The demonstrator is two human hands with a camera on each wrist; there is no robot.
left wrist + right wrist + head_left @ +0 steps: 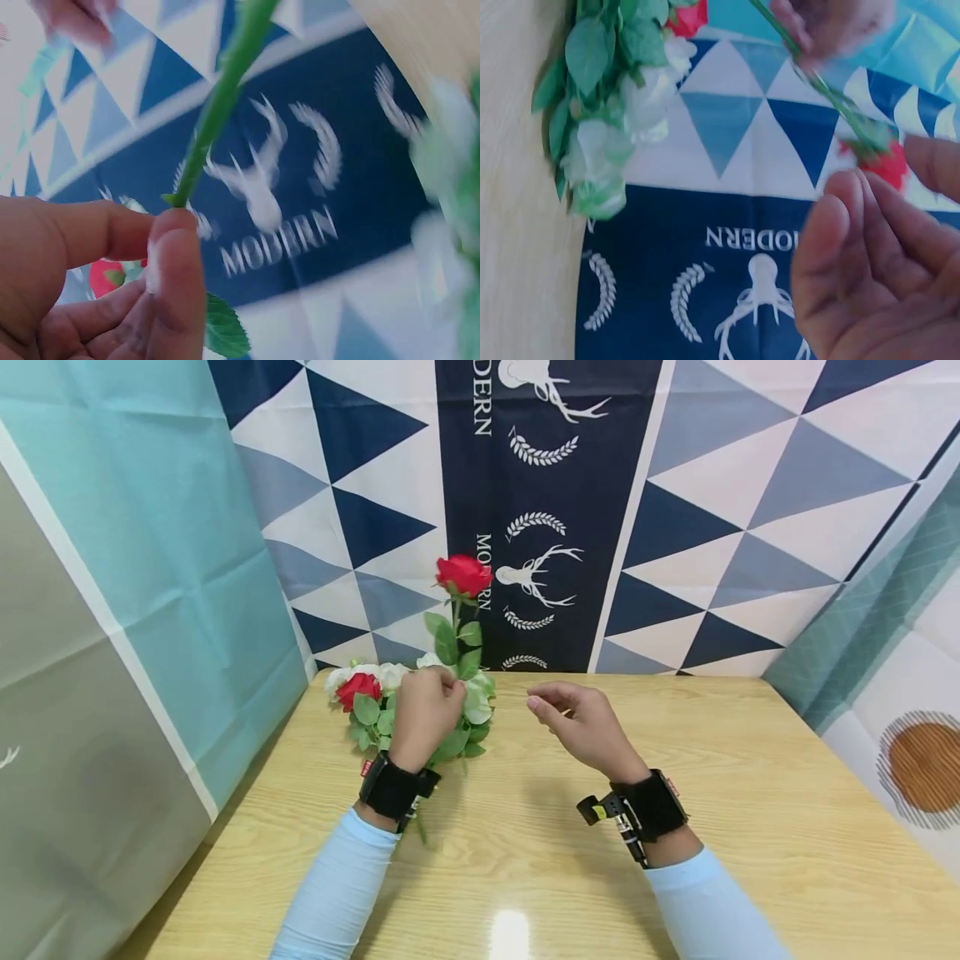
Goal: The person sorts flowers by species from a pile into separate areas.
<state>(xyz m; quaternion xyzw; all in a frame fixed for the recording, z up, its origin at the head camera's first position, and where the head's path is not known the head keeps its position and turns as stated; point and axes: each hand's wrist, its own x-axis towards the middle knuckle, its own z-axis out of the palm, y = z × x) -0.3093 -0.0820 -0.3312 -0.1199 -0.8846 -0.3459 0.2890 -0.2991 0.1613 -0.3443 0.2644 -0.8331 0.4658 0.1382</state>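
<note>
In the head view, the person's left hand (426, 710) is holding a red rose (462, 578) over the far part of the table (750, 793). The bloom is standing above the hand, in front of a patterned cloth (517, 485). There the back of the hand is hiding the grip; the left wrist view is showing it plainly, with thumb and finger pinching the green stem (229, 97). This view is also showing a green leaf (225, 326) past the fingers.

The right hand (581, 727) is hovering apart from the left one and is gripping nothing, its fingers bending loosely. In the right wrist view the red bloom is appearing just behind these fingertips (the head view, however, is showing the two well apart).

A bunch of flowers (366, 708) is lying on the table by the left hand; whether they are touching, one cannot tell. The head view is showing its red bloom among white ones. The right wrist view is revealing greenish petals, while the left wrist view is giving only a blur of it.
</note>
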